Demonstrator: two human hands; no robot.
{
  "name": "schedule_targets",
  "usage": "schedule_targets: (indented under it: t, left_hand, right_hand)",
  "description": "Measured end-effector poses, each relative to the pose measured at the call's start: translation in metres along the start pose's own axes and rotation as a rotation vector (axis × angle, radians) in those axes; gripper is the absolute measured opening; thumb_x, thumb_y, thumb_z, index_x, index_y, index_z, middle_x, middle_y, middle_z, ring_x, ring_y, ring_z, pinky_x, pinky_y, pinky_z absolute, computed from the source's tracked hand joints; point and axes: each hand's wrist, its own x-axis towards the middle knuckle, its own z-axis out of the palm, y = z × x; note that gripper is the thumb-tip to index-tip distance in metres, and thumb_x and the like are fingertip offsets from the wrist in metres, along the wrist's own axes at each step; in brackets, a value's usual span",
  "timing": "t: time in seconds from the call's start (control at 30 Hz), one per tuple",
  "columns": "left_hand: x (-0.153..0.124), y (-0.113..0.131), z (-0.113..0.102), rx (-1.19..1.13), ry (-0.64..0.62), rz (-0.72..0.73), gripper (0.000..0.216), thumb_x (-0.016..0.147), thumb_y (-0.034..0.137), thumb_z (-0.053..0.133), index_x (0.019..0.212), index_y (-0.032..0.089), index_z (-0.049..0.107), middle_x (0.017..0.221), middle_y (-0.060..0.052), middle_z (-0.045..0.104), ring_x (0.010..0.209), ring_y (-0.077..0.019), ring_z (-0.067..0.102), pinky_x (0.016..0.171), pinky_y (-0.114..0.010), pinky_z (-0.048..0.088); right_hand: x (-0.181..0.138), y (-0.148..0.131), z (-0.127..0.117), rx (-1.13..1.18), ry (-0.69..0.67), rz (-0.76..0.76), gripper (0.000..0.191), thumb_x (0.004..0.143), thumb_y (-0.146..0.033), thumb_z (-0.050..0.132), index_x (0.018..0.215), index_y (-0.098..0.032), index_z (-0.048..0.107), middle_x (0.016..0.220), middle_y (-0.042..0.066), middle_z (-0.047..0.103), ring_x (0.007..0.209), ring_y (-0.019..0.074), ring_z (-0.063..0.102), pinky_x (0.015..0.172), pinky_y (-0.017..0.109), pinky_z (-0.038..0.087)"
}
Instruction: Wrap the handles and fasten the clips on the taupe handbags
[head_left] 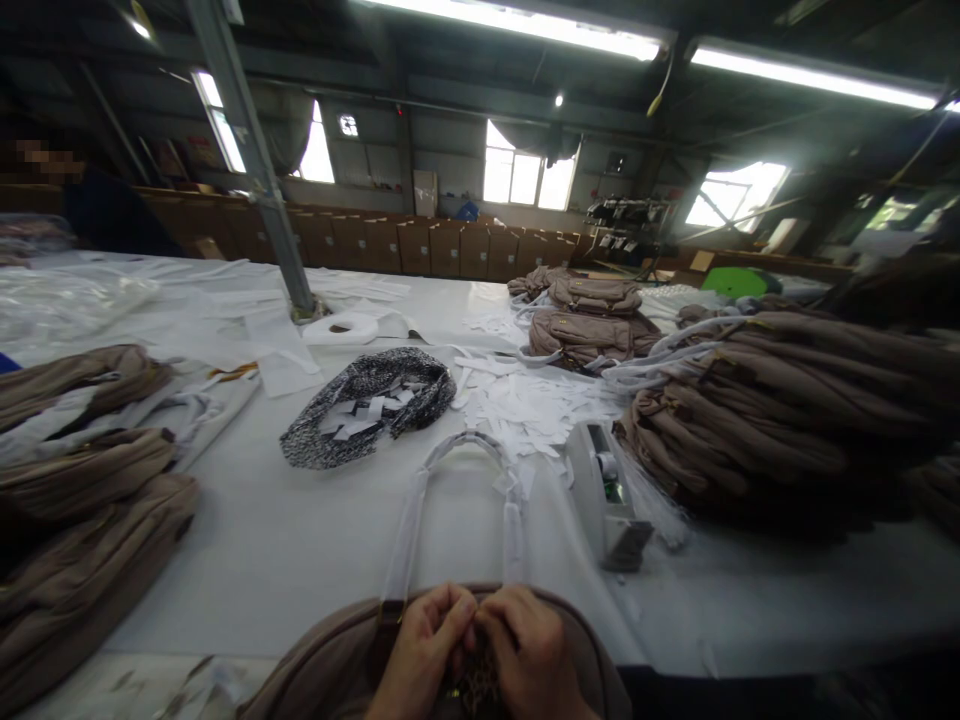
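Note:
A taupe fabric handbag lies at the table's near edge, right in front of me. Its handle, wrapped in white, arches away over the table. My left hand and my right hand meet above the bag's top edge, fingertips pinched together. What sits between the fingertips is too small and too covered to name. Just below them hangs a dark piece with a tan pattern, partly hidden by the hands. A grey tape dispenser stands beyond my right hand.
Folded taupe bags are piled at right, at left and farther back. A black-and-white speckled cloth ring encloses paper scraps. More white paper strips lie beside it. A metal post rises from the table. Another person is at far left.

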Motion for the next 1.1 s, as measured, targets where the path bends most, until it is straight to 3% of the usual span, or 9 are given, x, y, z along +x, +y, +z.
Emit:
schedule_targets:
  t: [0.17,0.37,0.5,0.7,0.8,0.9,0.93,1.0,1.1]
  left_hand:
    - [0.002,0.0,0.001,-0.056,-0.028,-0.021,0.039,0.074,0.049,0.065,0.063,0.016,0.047,0.049,0.006,0.047,0.039,-0.0035,0.031,0.038,-0.016,0.024]
    - [0.002,0.001,0.002,0.024,-0.003,-0.028,0.043,0.07,0.054,0.066,0.061,0.016,0.047,0.046,0.006,0.049,0.036,-0.0028,0.033,0.037,-0.015,0.023]
    - [0.005,0.0,-0.001,-0.002,-0.032,-0.061,0.043,0.068,0.054,0.068,0.06,0.015,0.051,0.044,0.005,0.05,0.033,-0.0027,0.032,0.034,-0.015,0.022]
    - [0.015,-0.005,0.002,-0.095,-0.027,-0.125,0.042,0.067,0.053,0.068,0.058,0.017,0.049,0.041,0.007,0.048,0.029,-0.0018,0.026,0.031,-0.015,0.019]
    - [0.017,0.007,0.003,-0.069,-0.03,-0.1,0.042,0.071,0.054,0.065,0.059,0.015,0.053,0.04,0.007,0.048,0.029,-0.0018,0.025,0.031,-0.016,0.02]
    - [0.017,0.038,-0.012,0.046,0.062,0.037,0.042,0.077,0.054,0.058,0.088,0.013,0.065,0.069,-0.002,0.067,0.038,-0.0055,0.043,0.039,-0.018,0.034]
    - [0.018,0.05,-0.022,0.127,0.128,0.116,0.047,0.08,0.055,0.054,0.104,0.015,0.062,0.091,-0.006,0.07,0.047,-0.0085,0.051,0.046,-0.022,0.043]
    - [0.02,0.07,-0.046,0.383,0.256,0.227,0.056,0.079,0.056,0.051,0.119,0.016,0.054,0.112,-0.01,0.065,0.076,-0.0176,0.063,0.068,-0.028,0.05]
    - [0.025,0.08,-0.08,0.785,0.313,0.112,0.067,0.078,0.06,0.045,0.123,0.01,0.048,0.114,-0.016,0.063,0.091,-0.0267,0.063,0.08,-0.036,0.048]
  right_hand:
    - [0.008,-0.004,-0.01,0.124,-0.057,0.224,0.021,0.082,-0.019,0.056,0.061,-0.019,0.056,0.061,0.0,0.061,0.059,0.0123,0.058,0.058,0.019,0.041]
    - [0.001,0.002,0.002,0.032,0.045,0.09,0.024,0.083,-0.019,0.046,0.06,-0.019,0.052,0.056,0.0,0.056,0.051,0.012,0.055,0.05,0.021,0.036]
    - [-0.001,0.005,0.006,0.03,0.038,0.098,0.024,0.081,-0.018,0.047,0.059,-0.019,0.053,0.054,0.0,0.056,0.05,0.0119,0.055,0.05,0.021,0.035]
    - [0.01,0.006,0.007,0.194,-0.052,0.327,0.021,0.081,-0.023,0.054,0.062,-0.018,0.06,0.06,0.001,0.062,0.058,0.014,0.058,0.057,0.021,0.041]
    - [0.019,0.007,-0.003,0.396,-0.103,0.479,0.028,0.085,-0.035,0.051,0.066,-0.017,0.062,0.051,-0.001,0.057,0.047,0.0124,0.053,0.049,0.021,0.039]
    - [0.021,0.017,-0.029,0.439,0.065,0.578,0.039,0.087,-0.049,0.045,0.08,-0.015,0.065,0.046,-0.002,0.055,0.041,0.0124,0.049,0.044,0.022,0.04]
    - [0.019,0.023,-0.039,0.375,0.158,0.577,0.042,0.086,-0.051,0.045,0.086,-0.015,0.065,0.053,0.001,0.06,0.046,0.014,0.053,0.047,0.023,0.043]
    - [0.011,0.037,-0.057,0.199,0.274,0.543,0.044,0.084,-0.053,0.049,0.095,-0.014,0.066,0.08,0.009,0.069,0.066,0.0189,0.062,0.058,0.025,0.049]
    - [-0.007,0.055,-0.068,0.026,0.209,0.528,0.05,0.08,-0.054,0.052,0.105,-0.013,0.065,0.103,0.014,0.068,0.086,0.0242,0.065,0.07,0.029,0.053]
